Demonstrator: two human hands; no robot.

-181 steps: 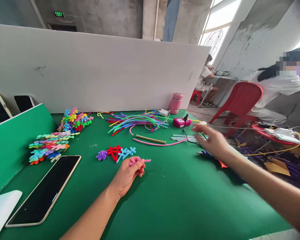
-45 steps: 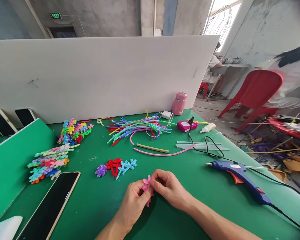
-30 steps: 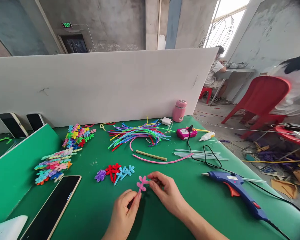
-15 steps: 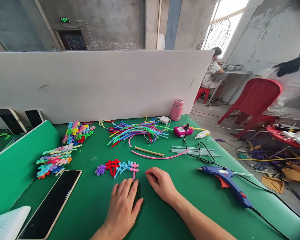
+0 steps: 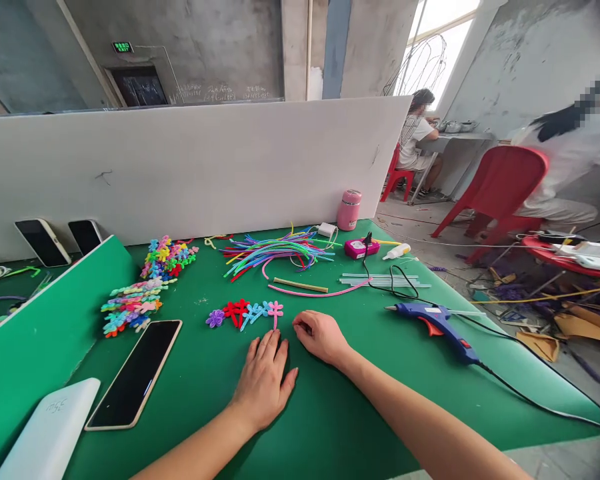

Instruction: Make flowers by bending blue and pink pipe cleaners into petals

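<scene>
My left hand (image 5: 266, 380) lies palm down on the green tabletop with its fingers stretched out, holding nothing. Its fingertips are at the lower end of the stem of a pink pipe-cleaner flower (image 5: 275, 311). Left of that flower, in a row, are blue pipe-cleaner flowers (image 5: 254, 314), red ones (image 5: 236, 311) and a purple flower (image 5: 215, 319). My right hand (image 5: 321, 338) rests on its side just to the right of the pink flower, apart from it. Its fingers are curled in loosely, and I see nothing in them.
Loose pipe cleaners (image 5: 280, 251) lie at the back, finished flowers (image 5: 135, 303) at the left. A phone (image 5: 135, 373) and white power bank (image 5: 47, 430) are nearby. At right lie a glue gun (image 5: 435, 320), its black cord and glue sticks (image 5: 380, 280). A pink bottle (image 5: 349, 210) stands behind.
The camera view has shifted, so the table's things appear higher and those at the left farther right. Both hands keep about the same place beside the flower row.
</scene>
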